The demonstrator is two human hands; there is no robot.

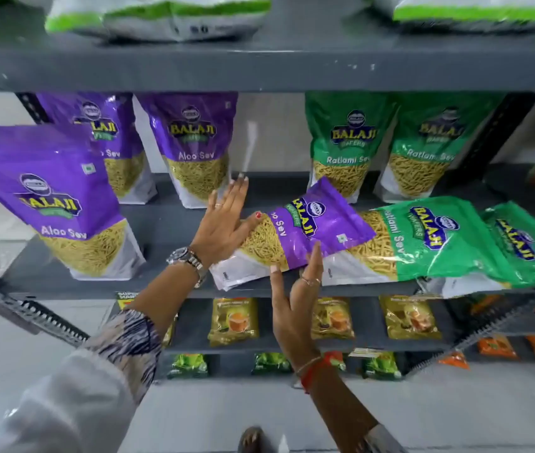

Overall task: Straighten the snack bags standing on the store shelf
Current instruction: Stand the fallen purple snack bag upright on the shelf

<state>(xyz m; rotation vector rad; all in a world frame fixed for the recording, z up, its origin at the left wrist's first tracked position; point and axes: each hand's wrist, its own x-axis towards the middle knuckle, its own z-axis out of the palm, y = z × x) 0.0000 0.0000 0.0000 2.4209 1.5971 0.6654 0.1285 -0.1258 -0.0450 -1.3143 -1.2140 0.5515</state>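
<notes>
A purple Aloo Sev bag (295, 230) lies tipped to the right on the grey shelf (168, 223), leaning on a fallen green Ratlami Sev bag (429, 243). My left hand (223, 220) presses flat against the purple bag's left side, thumb on its front. My right hand (295, 289) touches its lower edge with fingers spread. Three other purple bags (47, 197) (109, 135) (194, 142) stand upright to the left. Two green bags (347, 142) (429, 142) stand at the back right. Another green bag (521, 243) lies at the far right.
An upper shelf (259, 67) carries white and green sacks (161, 14). Lower shelves hold small yellow packets (233, 322), green packets (191, 366) and orange packets (498, 348). Perforated metal uprights (24, 312) flank the rack. The floor and a foot show below.
</notes>
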